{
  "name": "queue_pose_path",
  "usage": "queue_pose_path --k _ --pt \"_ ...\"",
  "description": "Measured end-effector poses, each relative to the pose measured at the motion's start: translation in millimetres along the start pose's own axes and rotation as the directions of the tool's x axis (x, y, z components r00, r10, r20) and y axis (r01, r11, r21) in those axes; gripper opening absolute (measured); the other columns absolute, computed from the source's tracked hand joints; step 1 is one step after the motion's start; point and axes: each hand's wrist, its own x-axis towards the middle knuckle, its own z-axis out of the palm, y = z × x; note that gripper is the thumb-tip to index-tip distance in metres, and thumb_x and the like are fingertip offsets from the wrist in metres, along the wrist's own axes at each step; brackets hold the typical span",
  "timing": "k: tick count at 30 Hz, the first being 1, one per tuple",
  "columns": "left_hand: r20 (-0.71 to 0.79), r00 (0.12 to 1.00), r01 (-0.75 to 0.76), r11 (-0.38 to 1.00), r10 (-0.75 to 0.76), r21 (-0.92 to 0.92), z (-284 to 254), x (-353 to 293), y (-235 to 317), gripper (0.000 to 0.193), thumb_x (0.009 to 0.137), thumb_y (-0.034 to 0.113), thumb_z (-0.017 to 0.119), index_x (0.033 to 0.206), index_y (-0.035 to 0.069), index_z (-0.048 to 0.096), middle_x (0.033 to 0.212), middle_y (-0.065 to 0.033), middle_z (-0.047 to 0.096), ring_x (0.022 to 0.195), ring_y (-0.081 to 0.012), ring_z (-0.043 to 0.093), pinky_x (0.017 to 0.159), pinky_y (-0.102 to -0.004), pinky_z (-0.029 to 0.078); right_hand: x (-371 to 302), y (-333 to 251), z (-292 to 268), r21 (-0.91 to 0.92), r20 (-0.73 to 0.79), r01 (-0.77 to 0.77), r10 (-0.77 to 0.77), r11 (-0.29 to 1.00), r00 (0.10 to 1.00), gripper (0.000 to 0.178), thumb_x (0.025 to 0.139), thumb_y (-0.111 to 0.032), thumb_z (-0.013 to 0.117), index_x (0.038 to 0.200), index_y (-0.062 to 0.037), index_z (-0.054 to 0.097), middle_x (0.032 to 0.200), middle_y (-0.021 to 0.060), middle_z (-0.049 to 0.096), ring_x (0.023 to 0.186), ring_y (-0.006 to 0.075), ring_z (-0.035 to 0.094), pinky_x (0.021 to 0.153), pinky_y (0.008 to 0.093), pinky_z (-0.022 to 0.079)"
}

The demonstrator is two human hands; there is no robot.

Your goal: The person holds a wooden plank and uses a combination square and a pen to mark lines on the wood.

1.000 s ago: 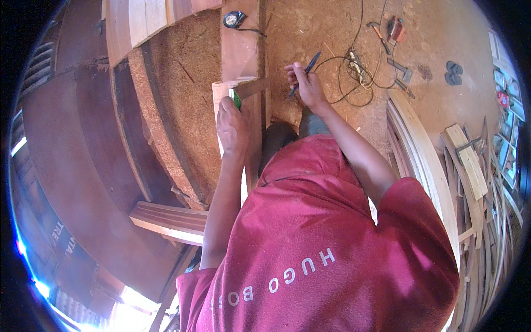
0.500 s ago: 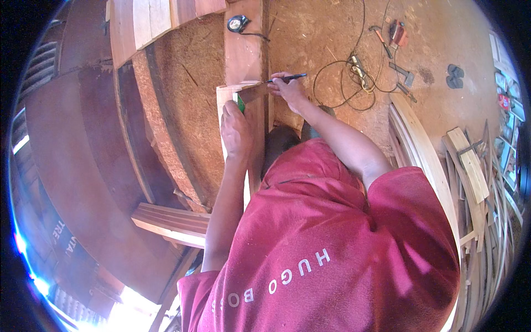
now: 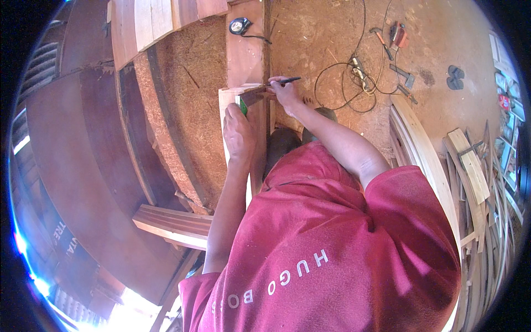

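Across the wooden board (image 3: pixel 257 124), your left grip (image 3: pixel 239 134) holds the green-handled square (image 3: pixel 243 105) — apparently bracing it — while your right grip (image 3: pixel 287 97) pinches the pen (image 3: pixel 290 81) near the blade (image 3: pixel 254 96).

Upper centre: green tool (image 3: pixel 243 105) partly hidden by left hand (image 3: pixel 239 133); pen (image 3: pixel 289 81) tip indistinct. Lower edge: red shirt (image 3: pixel 326 238) cut off.

A woodworking shop — a long plank (image 3: pixel 258 124) being worked, a tape measure (image 3: pixel 240 26) beyond it, cut wood (image 3: pixel 474 174) piled at right — with a hammer (image 3: pixel 381 42) and tangled cables (image 3: pixel 365 84) on the brown floor (image 3: pixel 310 33).
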Motion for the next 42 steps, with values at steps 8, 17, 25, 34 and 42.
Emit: queue_pose_path --k 8,17,25,34,42 --pt "0.027 1.000 0.009 1.000 -0.009 0.001 -1 0 0 0.029 0.091 0.018 0.066 0.098 -0.001 0.046 0.091 -0.0256 0.056 0.087 -0.0448 0.060 0.076 -0.0531 0.050 -10 -15 0 0.061 0.132 -0.067 0.058 0.996 0.990 0.012 0.098 -0.014 0.060 0.107 -0.0068 0.065 0.100 0.0039 0.066 0.087 0.0146 0.065 0.072 0.0287 0.053" --pt "0.059 0.997 0.054 0.998 -0.055 0.022 -4 2 4 0.029 0.091 0.018 0.065 0.099 -0.002 0.046 0.092 -0.0263 0.057 0.088 -0.0455 0.060 0.077 -0.0532 0.050 1 -9 -8 0.045 0.053 -0.128 0.126 0.991 0.991 0.011 0.099 -0.017 0.058 0.105 -0.0103 0.065 0.101 0.0033 0.064 0.093 0.0151 0.061 0.082 0.0327 0.050" --pt "0.030 0.999 0.030 0.999 -0.031 0.042 -2 1 2 0.029 0.091 0.019 0.064 0.100 -0.002 0.046 0.095 -0.0269 0.058 0.089 -0.0445 0.062 0.078 -0.0528 0.051 -9 -11 6 -0.096 0.126 -0.027 0.039 0.995 0.991 0.015 0.101 -0.020 0.056 0.108 -0.0098 0.063 0.107 0.0042 0.060 0.102 0.0160 0.056 0.079 0.0324 0.053" --pt "0.042 0.997 0.059 0.998 -0.060 0.020 -2 2 5 0.030 0.092 0.021 0.064 0.099 -0.002 0.046 0.093 -0.0273 0.060 0.088 -0.0449 0.062 0.077 -0.0524 0.051 -38 -44 15 -0.125 0.217 0.073 -0.045 0.989 0.975 0.016 0.102 -0.020 0.054 0.107 -0.0101 0.064 0.093 0.0006 0.062 0.090 0.0141 0.058 0.075 0.0332 0.053" --pt "0.030 0.999 0.038 0.999 -0.038 -0.010 0 1 2 0.029 0.091 0.020 0.064 0.099 -0.001 0.046 0.091 -0.0269 0.058 0.088 -0.0453 0.061 0.077 -0.0527 0.050 -82 -112 22 0.015 0.365 -0.083 0.072 0.996 0.928 0.017 0.101 -0.021 0.056 0.109 -0.0100 0.065 0.107 0.0018 0.067 0.103 0.0134 0.063 0.086 0.0330 0.050"
